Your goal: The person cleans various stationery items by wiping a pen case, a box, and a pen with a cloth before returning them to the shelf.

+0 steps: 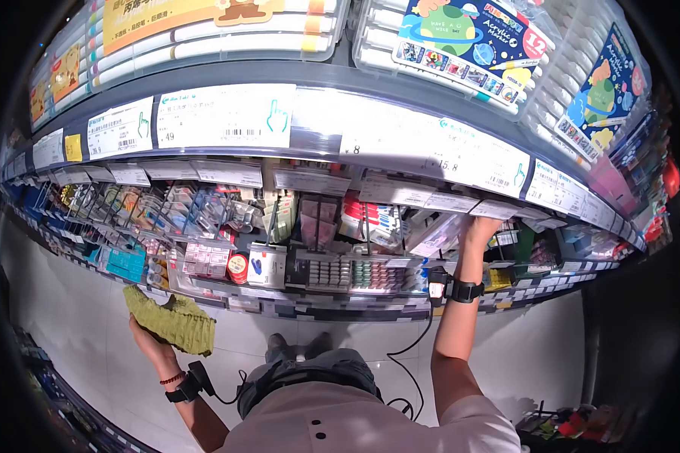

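My left hand is low at the left, closed on a crinkled olive-green cloth that spreads over its fingers. My right hand reaches up into the shelf at the right, under the price-tag rail. Its fingers are hidden behind the tags, so what they touch does not show. Just left of that hand is a clear pack with a purplish tint. Red, white and blue packs hang farther left. Black devices are strapped to both wrists.
Boxed marker sets stand on the upper shelf above a rail of price tags. Small hanging goods and a lower ledge run across the middle. A black cable hangs from the right wrist. Another shelf edge is at the lower left.
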A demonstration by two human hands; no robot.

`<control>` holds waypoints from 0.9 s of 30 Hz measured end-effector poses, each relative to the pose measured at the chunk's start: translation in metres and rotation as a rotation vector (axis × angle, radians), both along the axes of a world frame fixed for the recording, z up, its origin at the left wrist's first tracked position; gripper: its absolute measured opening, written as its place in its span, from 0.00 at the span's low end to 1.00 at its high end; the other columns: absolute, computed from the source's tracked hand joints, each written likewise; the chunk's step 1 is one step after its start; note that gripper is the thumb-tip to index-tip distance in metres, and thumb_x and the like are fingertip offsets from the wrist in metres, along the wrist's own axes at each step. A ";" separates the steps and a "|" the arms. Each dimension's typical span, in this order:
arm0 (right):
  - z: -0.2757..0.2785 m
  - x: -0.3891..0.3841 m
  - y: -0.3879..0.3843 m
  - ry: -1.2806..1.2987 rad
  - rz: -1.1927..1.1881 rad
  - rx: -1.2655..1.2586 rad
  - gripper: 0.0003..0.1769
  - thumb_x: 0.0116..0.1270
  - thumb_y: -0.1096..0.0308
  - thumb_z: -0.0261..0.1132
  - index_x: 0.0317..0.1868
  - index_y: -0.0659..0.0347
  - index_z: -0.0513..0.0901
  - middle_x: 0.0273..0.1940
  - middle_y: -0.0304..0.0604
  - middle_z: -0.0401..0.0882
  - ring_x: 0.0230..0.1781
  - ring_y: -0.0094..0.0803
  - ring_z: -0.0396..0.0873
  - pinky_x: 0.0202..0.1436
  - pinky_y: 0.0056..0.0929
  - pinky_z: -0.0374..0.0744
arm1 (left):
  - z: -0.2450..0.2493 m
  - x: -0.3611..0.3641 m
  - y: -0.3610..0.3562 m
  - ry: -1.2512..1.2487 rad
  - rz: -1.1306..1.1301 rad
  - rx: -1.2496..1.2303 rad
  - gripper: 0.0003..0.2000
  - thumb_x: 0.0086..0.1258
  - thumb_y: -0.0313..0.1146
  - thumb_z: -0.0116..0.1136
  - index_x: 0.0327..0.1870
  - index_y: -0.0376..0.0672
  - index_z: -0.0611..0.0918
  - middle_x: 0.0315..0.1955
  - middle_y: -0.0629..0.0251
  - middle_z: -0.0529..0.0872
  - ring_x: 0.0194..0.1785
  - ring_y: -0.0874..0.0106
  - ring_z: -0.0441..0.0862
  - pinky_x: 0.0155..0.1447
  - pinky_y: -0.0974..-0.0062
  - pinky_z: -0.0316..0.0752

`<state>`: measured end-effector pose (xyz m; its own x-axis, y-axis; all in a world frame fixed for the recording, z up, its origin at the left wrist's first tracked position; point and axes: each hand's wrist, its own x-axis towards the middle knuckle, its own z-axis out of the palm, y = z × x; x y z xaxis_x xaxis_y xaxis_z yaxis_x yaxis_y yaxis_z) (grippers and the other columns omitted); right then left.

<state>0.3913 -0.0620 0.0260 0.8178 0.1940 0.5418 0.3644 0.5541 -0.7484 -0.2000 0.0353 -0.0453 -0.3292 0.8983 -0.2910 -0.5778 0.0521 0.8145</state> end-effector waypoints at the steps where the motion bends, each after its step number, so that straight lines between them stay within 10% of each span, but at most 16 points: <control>1: 0.000 0.002 -0.002 0.008 0.026 -0.019 0.28 0.59 0.71 0.61 0.59 0.68 0.62 0.57 0.45 0.65 0.53 0.31 0.66 0.59 0.28 0.64 | 0.001 0.000 -0.001 -0.002 0.004 -0.009 0.23 0.69 0.46 0.39 0.56 0.37 0.68 0.53 0.61 0.73 0.54 0.67 0.72 0.57 0.71 0.66; 6: -0.009 0.009 -0.002 -0.163 -0.269 -0.427 0.26 0.60 0.70 0.60 0.57 0.69 0.64 0.56 0.45 0.66 0.52 0.32 0.67 0.58 0.28 0.64 | -0.006 -0.003 -0.001 -0.017 -0.029 0.006 0.22 0.69 0.45 0.39 0.56 0.37 0.68 0.52 0.61 0.73 0.54 0.67 0.72 0.57 0.71 0.66; 10: 0.003 -0.009 0.011 0.107 -0.101 -0.107 0.21 0.61 0.68 0.58 0.52 0.72 0.70 0.53 0.53 0.70 0.53 0.40 0.67 0.59 0.34 0.63 | -0.011 -0.007 0.002 -0.022 -0.036 0.010 0.22 0.69 0.45 0.38 0.56 0.37 0.68 0.52 0.61 0.73 0.54 0.67 0.72 0.56 0.70 0.66; 14: -0.012 0.002 0.010 -0.498 -0.547 -0.669 0.16 0.61 0.70 0.55 0.47 0.71 0.73 0.49 0.61 0.72 0.50 0.55 0.68 0.55 0.41 0.64 | -0.007 -0.005 0.002 -0.024 -0.032 0.006 0.22 0.69 0.45 0.38 0.56 0.37 0.68 0.52 0.61 0.73 0.54 0.67 0.72 0.56 0.70 0.66; 21: -0.006 -0.021 0.017 -0.419 -0.488 -0.447 0.14 0.56 0.74 0.60 0.42 0.73 0.74 0.43 0.52 0.76 0.43 0.38 0.73 0.51 0.33 0.68 | -0.008 -0.007 -0.001 -0.034 -0.041 0.007 0.22 0.69 0.45 0.38 0.56 0.37 0.69 0.52 0.61 0.74 0.54 0.67 0.72 0.56 0.70 0.66; 27: -0.004 -0.028 0.018 -0.345 -0.468 -0.427 0.15 0.52 0.73 0.63 0.41 0.72 0.76 0.42 0.57 0.76 0.44 0.48 0.73 0.51 0.38 0.68 | -0.009 -0.009 -0.001 -0.038 -0.059 0.015 0.22 0.69 0.45 0.38 0.55 0.38 0.69 0.51 0.62 0.74 0.54 0.67 0.72 0.56 0.71 0.66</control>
<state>0.3628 -0.0444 0.0219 0.6632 0.1176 0.7391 0.7465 -0.0326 -0.6646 -0.2091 0.0346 -0.0542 -0.2649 0.9201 -0.2884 -0.6043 0.0747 0.7932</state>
